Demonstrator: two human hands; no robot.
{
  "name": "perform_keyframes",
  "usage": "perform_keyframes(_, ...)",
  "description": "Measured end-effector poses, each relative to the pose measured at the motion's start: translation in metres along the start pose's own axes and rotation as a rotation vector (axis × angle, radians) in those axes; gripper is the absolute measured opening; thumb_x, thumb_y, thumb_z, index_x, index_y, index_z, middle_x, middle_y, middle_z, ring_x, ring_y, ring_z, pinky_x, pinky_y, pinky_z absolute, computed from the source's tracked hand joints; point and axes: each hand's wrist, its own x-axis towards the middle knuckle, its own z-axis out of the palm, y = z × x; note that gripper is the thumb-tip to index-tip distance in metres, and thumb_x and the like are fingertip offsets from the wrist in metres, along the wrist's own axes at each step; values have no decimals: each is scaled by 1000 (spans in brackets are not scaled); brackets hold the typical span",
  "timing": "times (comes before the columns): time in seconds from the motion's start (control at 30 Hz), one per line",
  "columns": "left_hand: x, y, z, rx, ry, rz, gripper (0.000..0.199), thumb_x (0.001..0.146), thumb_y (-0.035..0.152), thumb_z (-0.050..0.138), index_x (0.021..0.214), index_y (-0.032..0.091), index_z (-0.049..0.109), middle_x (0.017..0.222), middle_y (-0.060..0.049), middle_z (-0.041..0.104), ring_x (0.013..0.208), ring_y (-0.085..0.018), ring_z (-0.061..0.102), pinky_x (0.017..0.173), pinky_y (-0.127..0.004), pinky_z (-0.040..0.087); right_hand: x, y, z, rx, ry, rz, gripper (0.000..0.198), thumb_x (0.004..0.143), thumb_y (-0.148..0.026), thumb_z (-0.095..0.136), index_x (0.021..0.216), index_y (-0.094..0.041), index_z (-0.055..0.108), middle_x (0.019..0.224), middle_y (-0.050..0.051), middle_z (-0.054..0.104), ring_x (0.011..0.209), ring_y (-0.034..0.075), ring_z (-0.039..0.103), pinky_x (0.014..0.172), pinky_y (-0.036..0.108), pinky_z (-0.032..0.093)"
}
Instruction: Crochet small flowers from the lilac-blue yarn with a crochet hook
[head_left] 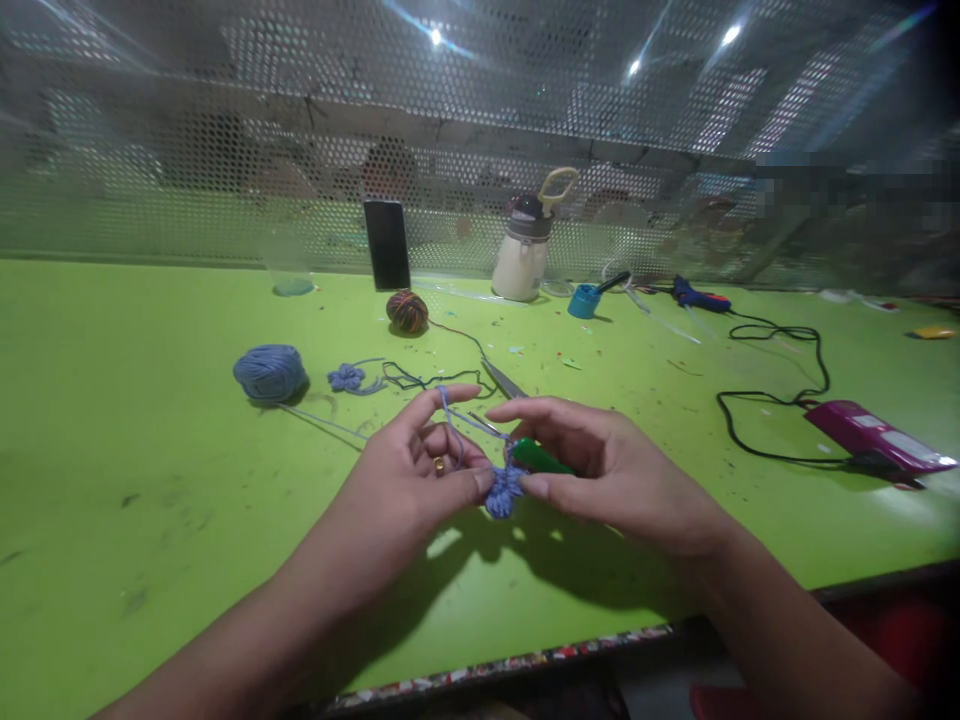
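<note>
Now the left hand (405, 478) pinches a small blue yarn piece (502, 494) over the green table (150, 510), with a strand (449, 420) looped on its pointing finger. The right hand (611, 465) holds a green-handled hook (540, 457) in bent fingers. A blue yarn ball (270, 373) sits off to the left.

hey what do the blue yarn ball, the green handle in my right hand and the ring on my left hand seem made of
Blue yarn ball: matte fibre, perhaps cotton or acrylic; wound strands show.
Green crochet hook handle: probably plastic, smooth and evenly coloured.
Ring: likely gold-coloured metal, judging by its yellow shine.
</note>
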Motion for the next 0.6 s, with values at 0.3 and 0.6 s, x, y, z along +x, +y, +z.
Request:
perform_keyframes(0.3,-2,3,4,25,28,2,68,72,11,75,133,15,46,70,3,62,71,-14,58,72,-29,46,-9,-15,-7,-334,-5,-109,33,93,-18,58,125,-22,63,108,6,68,82,14,64,68,26,52)
perform_keyframes(0.6,-3,5,5,46,35,-18,112,65,7,78,154,22,11,69,3,66,69,-17,60,68,-30,48,-12,-17,-16,-604,-40,-270,28,92,-14,57,115,-22,71,99,3,76,78,14,69,75,26,55)
